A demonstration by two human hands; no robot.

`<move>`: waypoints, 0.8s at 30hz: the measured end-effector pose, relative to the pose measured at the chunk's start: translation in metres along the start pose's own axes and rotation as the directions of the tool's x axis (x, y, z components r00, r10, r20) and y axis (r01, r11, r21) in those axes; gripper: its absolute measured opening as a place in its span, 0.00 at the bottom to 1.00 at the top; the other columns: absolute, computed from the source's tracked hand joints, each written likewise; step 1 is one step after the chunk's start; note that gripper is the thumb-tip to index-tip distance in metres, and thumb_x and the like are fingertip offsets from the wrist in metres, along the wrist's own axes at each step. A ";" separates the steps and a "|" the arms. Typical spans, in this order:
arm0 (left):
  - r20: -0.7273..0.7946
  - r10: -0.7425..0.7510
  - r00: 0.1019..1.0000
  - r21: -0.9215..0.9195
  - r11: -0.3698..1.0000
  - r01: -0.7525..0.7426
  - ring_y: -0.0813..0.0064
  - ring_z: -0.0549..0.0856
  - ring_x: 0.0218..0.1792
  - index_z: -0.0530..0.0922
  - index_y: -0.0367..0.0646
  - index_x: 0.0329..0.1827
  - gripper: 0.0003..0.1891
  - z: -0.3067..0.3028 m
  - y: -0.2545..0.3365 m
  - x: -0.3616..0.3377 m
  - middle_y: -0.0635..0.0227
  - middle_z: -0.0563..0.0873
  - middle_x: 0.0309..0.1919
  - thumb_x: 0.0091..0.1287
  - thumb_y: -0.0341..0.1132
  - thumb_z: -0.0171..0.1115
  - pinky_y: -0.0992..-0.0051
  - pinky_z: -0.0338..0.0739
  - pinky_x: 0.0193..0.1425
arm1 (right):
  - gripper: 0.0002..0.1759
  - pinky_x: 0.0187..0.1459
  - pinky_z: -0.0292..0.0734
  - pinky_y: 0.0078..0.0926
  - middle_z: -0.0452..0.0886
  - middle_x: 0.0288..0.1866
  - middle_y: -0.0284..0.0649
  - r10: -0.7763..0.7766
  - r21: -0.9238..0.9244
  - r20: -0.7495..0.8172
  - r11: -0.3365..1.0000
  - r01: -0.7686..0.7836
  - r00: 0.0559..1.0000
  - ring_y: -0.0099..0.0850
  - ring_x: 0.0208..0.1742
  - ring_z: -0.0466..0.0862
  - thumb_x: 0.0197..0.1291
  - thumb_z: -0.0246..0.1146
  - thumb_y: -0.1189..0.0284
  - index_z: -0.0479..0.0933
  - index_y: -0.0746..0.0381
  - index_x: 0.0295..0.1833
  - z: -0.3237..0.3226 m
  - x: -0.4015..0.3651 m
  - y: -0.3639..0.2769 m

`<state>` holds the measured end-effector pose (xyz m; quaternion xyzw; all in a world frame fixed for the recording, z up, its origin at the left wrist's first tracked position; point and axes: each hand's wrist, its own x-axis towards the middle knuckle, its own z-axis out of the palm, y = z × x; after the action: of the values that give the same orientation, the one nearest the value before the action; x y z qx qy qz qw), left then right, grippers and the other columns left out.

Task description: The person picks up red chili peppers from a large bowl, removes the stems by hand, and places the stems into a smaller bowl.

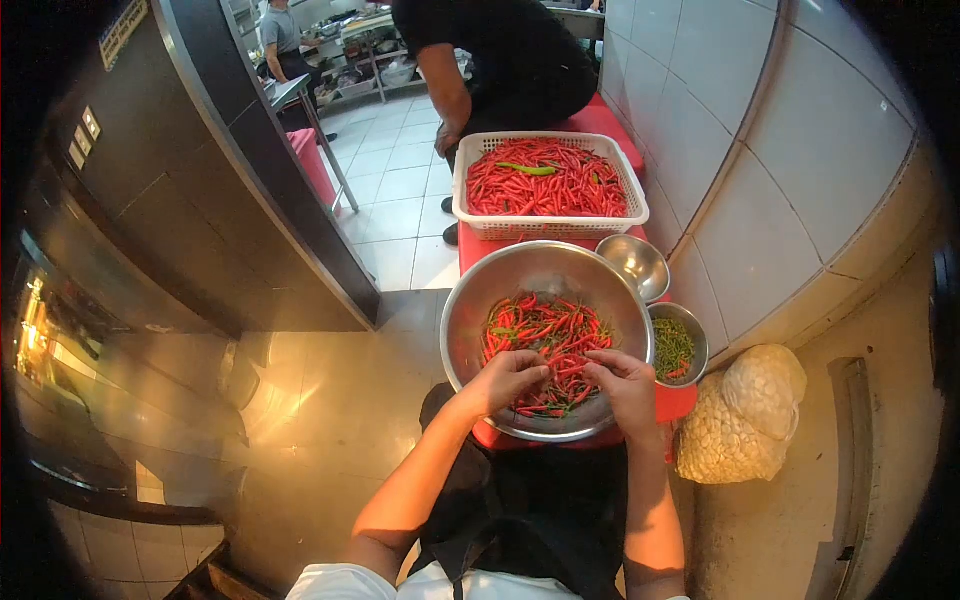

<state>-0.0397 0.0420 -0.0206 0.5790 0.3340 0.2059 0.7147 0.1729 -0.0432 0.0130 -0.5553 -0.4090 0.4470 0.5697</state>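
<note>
A large steel bowl (pixel 462 350) sits in front of me, with red chili peppers (pixel 545 322) and their green stems heaped in it. Both of my hands are over the near side of this bowl. My left hand (pixel 508 382) is closed in a pinch; what lies between its fingertips is too small to make out. Facing it, my right hand (pixel 622 386) is closed too, its thumb and finger on a red chili pepper (pixel 573 366). A small steel bowl (pixel 699 335) of green stems (pixel 672 347) stands right of the large one.
Behind the large bowl, a white plastic basket (pixel 548 228) full of red chilies rests on the red bench (pixel 640 150). Beside it is another small steel bowl (pixel 634 264). A bag of garlic (pixel 738 415) lies at right by the wall. One person (pixel 500 50) sits beyond; another (pixel 283 40) stands further back.
</note>
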 end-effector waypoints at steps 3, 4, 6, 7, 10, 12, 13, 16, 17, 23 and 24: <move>-0.109 0.008 0.994 0.024 1.000 -0.005 0.84 0.83 0.34 0.84 0.37 0.46 0.12 0.009 0.012 -0.006 0.72 0.86 0.33 0.76 0.38 0.58 0.80 0.75 0.37 | 0.12 0.45 0.83 0.21 0.88 0.41 0.41 0.045 0.019 -0.004 0.999 -0.045 0.999 0.25 0.40 0.87 0.63 0.68 0.79 0.84 0.72 0.51 -0.001 -0.002 -0.009; -0.103 0.017 0.995 0.028 1.000 -0.014 0.83 0.83 0.36 0.83 0.37 0.48 0.13 0.010 0.009 -0.004 0.71 0.86 0.36 0.77 0.38 0.58 0.79 0.77 0.40 | 0.12 0.45 0.83 0.21 0.88 0.41 0.41 0.051 0.019 0.011 0.998 -0.052 0.999 0.25 0.40 0.87 0.63 0.68 0.79 0.84 0.72 0.51 -0.001 -0.003 -0.012; -0.089 0.034 0.995 0.036 0.999 -0.031 0.81 0.83 0.40 0.81 0.36 0.53 0.14 0.010 -0.001 0.002 0.69 0.87 0.41 0.77 0.39 0.58 0.76 0.81 0.48 | 0.12 0.45 0.83 0.21 0.88 0.41 0.42 0.064 0.018 0.038 0.998 -0.065 0.997 0.25 0.40 0.87 0.62 0.68 0.80 0.84 0.72 0.51 0.000 -0.004 -0.016; -0.100 0.072 0.992 0.110 0.992 -0.061 0.81 0.83 0.41 0.81 0.36 0.53 0.14 0.010 -0.006 0.005 0.69 0.87 0.43 0.77 0.39 0.58 0.76 0.81 0.48 | 0.12 0.46 0.83 0.21 0.88 0.42 0.41 0.060 0.029 0.048 0.998 -0.062 0.997 0.25 0.40 0.87 0.62 0.68 0.80 0.84 0.72 0.51 -0.001 -0.004 -0.015; -0.102 0.083 0.991 0.125 0.990 -0.070 0.80 0.84 0.41 0.80 0.36 0.55 0.15 0.013 -0.005 0.008 0.67 0.87 0.45 0.77 0.39 0.58 0.74 0.82 0.48 | 0.12 0.46 0.82 0.20 0.87 0.43 0.40 0.041 0.050 0.076 0.998 -0.045 0.996 0.25 0.41 0.87 0.62 0.68 0.80 0.85 0.71 0.51 -0.002 -0.004 -0.011; -0.055 -0.047 0.997 -0.139 0.990 0.039 0.78 0.85 0.41 0.79 0.36 0.56 0.15 0.018 0.004 0.004 0.66 0.87 0.46 0.77 0.39 0.58 0.74 0.82 0.46 | 0.11 0.47 0.82 0.20 0.87 0.43 0.39 0.020 0.049 0.093 0.998 -0.024 0.995 0.25 0.41 0.87 0.62 0.68 0.80 0.85 0.71 0.50 -0.002 -0.004 -0.011; -0.013 -0.069 0.998 -0.241 0.968 0.064 0.77 0.85 0.40 0.79 0.36 0.56 0.15 0.023 0.010 0.001 0.66 0.87 0.45 0.77 0.39 0.58 0.74 0.83 0.45 | 0.11 0.47 0.82 0.20 0.87 0.43 0.39 0.000 0.029 0.098 1.000 -0.003 0.995 0.25 0.42 0.86 0.61 0.68 0.81 0.85 0.70 0.50 -0.002 -0.004 -0.010; 0.093 -0.111 0.989 -0.465 0.874 0.142 0.77 0.86 0.37 0.78 0.37 0.58 0.15 0.029 0.023 -0.005 0.66 0.86 0.44 0.76 0.39 0.60 0.75 0.83 0.43 | 0.11 0.47 0.81 0.20 0.87 0.43 0.38 -0.074 -0.035 0.123 0.996 0.079 0.990 0.25 0.44 0.85 0.60 0.68 0.82 0.85 0.70 0.49 -0.002 -0.002 -0.007; 0.113 -0.123 0.986 -0.498 0.852 0.163 0.77 0.86 0.36 0.77 0.38 0.58 0.15 0.027 0.025 -0.006 0.67 0.86 0.44 0.76 0.38 0.60 0.75 0.83 0.42 | 0.11 0.47 0.81 0.21 0.87 0.44 0.38 -0.108 -0.062 0.136 0.991 0.117 0.985 0.25 0.45 0.85 0.60 0.68 0.83 0.85 0.70 0.49 -0.004 0.000 -0.004; -0.015 -0.019 1.000 -0.157 0.987 0.016 0.84 0.84 0.32 0.79 0.37 0.56 0.16 0.032 0.020 -0.001 0.70 0.87 0.38 0.74 0.40 0.64 0.83 0.78 0.34 | 0.11 0.46 0.82 0.20 0.83 0.46 0.38 -0.158 -0.084 0.234 0.980 0.182 0.959 0.25 0.47 0.85 0.59 0.67 0.86 0.85 0.71 0.48 -0.002 -0.002 -0.009; -0.026 0.013 1.000 -0.107 0.994 -0.016 0.85 0.84 0.31 0.80 0.37 0.55 0.16 0.033 0.020 -0.001 0.71 0.87 0.38 0.74 0.40 0.64 0.84 0.77 0.34 | 0.11 0.46 0.82 0.20 0.83 0.46 0.38 -0.154 -0.085 0.243 0.980 0.179 0.958 0.25 0.47 0.85 0.59 0.66 0.86 0.85 0.71 0.48 -0.002 -0.002 -0.008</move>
<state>-0.0153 0.0236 0.0026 0.5396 0.3274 0.2359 0.7389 0.1746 -0.0459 0.0211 -0.4913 -0.5421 0.4379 0.5224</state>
